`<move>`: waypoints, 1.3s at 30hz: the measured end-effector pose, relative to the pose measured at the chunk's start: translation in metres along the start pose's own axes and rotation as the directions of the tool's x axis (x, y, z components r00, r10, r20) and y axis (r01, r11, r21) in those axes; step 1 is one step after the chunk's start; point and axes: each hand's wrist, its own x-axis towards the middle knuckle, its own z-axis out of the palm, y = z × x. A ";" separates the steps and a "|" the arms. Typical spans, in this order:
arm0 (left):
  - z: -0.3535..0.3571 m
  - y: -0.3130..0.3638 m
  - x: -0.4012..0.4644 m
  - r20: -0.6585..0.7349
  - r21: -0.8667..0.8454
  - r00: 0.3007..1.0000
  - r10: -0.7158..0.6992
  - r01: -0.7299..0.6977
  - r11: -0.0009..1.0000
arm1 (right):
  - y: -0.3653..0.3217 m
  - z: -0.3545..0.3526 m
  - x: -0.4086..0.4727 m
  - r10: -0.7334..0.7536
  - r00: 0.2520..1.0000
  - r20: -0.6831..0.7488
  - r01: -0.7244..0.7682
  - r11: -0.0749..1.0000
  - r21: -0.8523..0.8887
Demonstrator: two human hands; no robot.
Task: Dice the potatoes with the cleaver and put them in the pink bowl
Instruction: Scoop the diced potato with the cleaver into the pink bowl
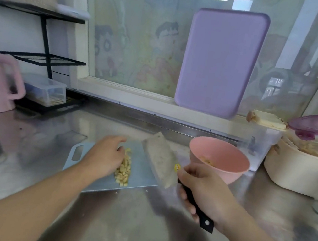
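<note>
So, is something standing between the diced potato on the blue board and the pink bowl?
Only the cleaver blade, held by the right hand, lies between the diced potato pile and the pink plastic bowl.

The countertop [141, 219] at the bottom of the frame looks like brushed steel with a dull sheen. At centre, the blue cutting board [143, 171] and pink bowl [219, 160] seem smooth matt plastic. The cleaver [161, 159] blade is smeared metal, its handle glossy black.
</note>
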 end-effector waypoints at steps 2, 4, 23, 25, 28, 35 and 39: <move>-0.001 -0.005 0.004 0.092 0.031 0.996 -0.002 0.000 1.000 | 0.002 0.011 0.007 0.042 0.999 -0.019 -0.043 0.998 -0.047; -0.001 -0.006 0.008 0.159 0.017 0.987 0.017 -0.020 1.000 | 0.001 0.018 0.014 0.087 0.995 -0.044 -0.091 0.991 -0.095; 0.013 -0.030 0.015 0.035 -0.230 0.989 0.142 -0.130 0.964 | 0.004 0.052 0.036 0.174 0.978 -0.115 -0.196 0.955 -0.223; 0.011 -0.030 0.013 0.010 -0.264 0.993 0.115 -0.108 0.958 | 0.003 0.052 0.033 0.176 0.978 -0.111 -0.196 0.958 -0.209; 0.005 -0.028 0.007 -0.001 -0.269 0.996 0.094 -0.091 0.959 | 0.003 0.053 0.030 0.173 0.979 -0.110 -0.193 0.960 -0.203; -0.004 -0.024 -0.020 0.115 -0.101 0.985 0.130 -0.119 0.988 | 0.004 0.056 0.032 0.124 0.985 -0.117 -0.149 0.959 -0.239; 0.001 -0.019 -0.036 0.210 0.003 0.974 0.085 -0.087 0.996 | 0.001 0.060 0.028 0.098 0.992 -0.075 -0.115 0.955 -0.272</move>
